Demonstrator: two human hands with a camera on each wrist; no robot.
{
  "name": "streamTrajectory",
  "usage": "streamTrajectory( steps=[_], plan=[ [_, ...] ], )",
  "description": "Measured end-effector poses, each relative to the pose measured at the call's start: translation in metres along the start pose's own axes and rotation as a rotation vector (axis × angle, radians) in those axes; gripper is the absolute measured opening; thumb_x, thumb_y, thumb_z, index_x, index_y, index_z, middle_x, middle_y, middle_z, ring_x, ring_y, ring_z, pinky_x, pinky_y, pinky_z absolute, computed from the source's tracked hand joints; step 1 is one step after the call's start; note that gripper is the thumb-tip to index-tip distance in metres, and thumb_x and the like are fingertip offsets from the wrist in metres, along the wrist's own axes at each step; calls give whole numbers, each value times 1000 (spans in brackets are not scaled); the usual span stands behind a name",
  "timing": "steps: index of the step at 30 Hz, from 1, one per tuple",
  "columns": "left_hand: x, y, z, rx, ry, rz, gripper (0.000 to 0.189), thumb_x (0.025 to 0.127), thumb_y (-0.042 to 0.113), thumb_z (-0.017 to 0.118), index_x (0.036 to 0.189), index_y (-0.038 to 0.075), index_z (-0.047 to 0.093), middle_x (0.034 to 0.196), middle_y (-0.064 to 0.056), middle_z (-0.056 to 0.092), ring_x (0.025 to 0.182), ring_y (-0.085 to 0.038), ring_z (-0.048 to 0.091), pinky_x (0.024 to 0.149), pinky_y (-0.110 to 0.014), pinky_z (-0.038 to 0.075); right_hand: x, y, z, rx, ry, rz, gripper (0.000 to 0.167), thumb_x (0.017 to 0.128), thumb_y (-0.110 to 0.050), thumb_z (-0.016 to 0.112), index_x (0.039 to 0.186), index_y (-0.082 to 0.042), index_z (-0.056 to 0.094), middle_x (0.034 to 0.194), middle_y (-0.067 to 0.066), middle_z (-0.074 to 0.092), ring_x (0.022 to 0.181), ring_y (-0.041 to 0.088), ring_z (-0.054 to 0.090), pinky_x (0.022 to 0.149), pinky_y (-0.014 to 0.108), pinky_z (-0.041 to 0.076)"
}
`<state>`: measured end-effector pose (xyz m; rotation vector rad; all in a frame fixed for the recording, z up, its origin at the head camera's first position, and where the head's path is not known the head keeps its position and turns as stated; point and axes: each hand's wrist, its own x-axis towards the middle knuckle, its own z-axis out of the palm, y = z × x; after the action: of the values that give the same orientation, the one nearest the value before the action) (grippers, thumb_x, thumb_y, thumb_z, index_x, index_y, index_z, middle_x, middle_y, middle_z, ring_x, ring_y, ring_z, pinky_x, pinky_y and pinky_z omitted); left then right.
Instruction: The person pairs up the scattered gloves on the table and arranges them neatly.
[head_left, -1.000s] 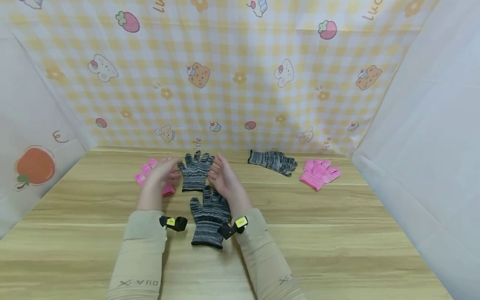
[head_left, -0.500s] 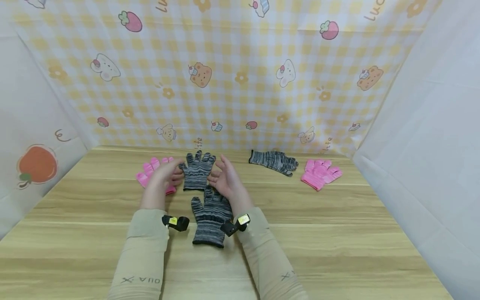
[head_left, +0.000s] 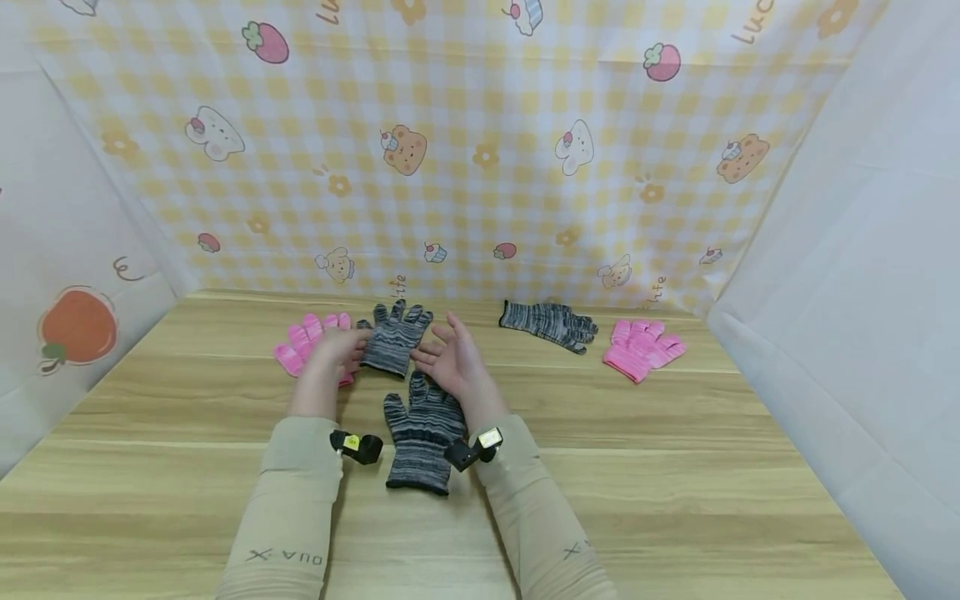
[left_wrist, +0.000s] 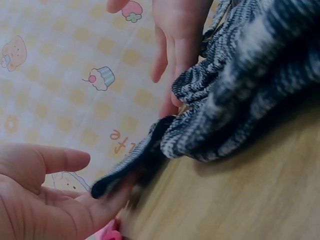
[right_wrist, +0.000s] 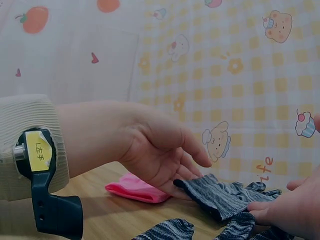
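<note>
A grey-and-black knit glove (head_left: 395,337) lies between my two hands, fingers toward the back wall. My left hand (head_left: 330,358) is at its left side, its extended fingers reaching under the cuff edge in the left wrist view, thumb (left_wrist: 65,159) apart. My right hand (head_left: 459,362) is on the other side with fingers loosely extended; in the right wrist view its fingertips touch the glove's side. A second grey-and-black glove (head_left: 418,446) lies nearer, partly behind my right wrist. Beneath my left hand a pink glove (head_left: 296,342) is partly hidden.
Another grey-and-black glove (head_left: 551,323) lies at the back right, with a pink glove (head_left: 643,348) beyond it. The wooden table (head_left: 675,483) meets a checked cloth wall (head_left: 480,200) behind and white cloth on both sides.
The far grey glove has turned slightly, its cuff shifting left and up. My left hand has moved a little right, to that cuff. My right hand has barely moved.
</note>
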<state>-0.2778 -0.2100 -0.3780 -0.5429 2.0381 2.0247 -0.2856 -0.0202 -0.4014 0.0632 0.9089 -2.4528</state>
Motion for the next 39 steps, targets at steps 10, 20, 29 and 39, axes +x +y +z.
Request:
streamTrajectory(
  steps=[10, 20, 29, 39],
  plan=[
    [4, -3, 1, -117, 47, 12, 52, 94, -1, 47, 141, -14, 28, 131, -22, 43, 86, -18, 62, 81, -27, 53, 1, 0, -3, 26, -17, 6, 82, 99, -46, 44, 152, -1, -1, 152, 33, 1, 139, 43, 17, 114, 44, 16],
    [-2, 1, 0, -144, 23, 6, 55, 95, 0, 47, 145, -9, 24, 141, -22, 34, 111, -27, 55, 84, -28, 52, 3, 1, -3, 37, -27, 20, 77, 102, -40, 40, 150, 5, 1, 152, 31, 10, 140, 40, 18, 113, 43, 19],
    [-10, 10, 0, -119, -19, 54, 44, 89, -2, 54, 130, -14, 42, 123, -22, 50, 84, -19, 62, 79, -31, 55, 3, -1, -3, 15, -29, 35, 77, 102, -40, 40, 148, 10, 4, 153, 30, 8, 142, 38, 13, 114, 43, 17],
    [-16, 16, 3, -28, -98, 81, 44, 94, 3, 53, 134, -13, 41, 124, -21, 49, 82, -13, 60, 88, -35, 51, 3, -1, -2, -13, 1, 62, 74, 103, -37, 38, 149, 9, 3, 155, 28, 6, 142, 38, 11, 114, 43, 17]
  ],
)
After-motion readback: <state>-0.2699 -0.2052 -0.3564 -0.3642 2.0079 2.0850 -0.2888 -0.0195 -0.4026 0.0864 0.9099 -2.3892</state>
